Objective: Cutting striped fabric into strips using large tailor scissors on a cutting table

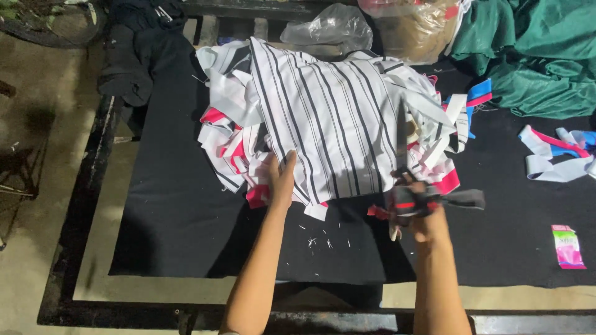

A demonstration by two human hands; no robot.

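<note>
On black table, left hand (280,180) flat against striped fabric pile (329,118), right hand (417,208) fisted around scissors (434,200).

Dim overhead light, bright glare on the striped cloth (329,118), dark corners, slight motion blur.

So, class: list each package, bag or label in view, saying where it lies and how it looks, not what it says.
Small packet: right on the black mat, flat rectangle, pink, white and green.
Clear plastic bag: top centre behind the striped cloth pile, crumpled, see-through.
Brownish plastic bag: top, right of the clear one, bulging, translucent.
</note>
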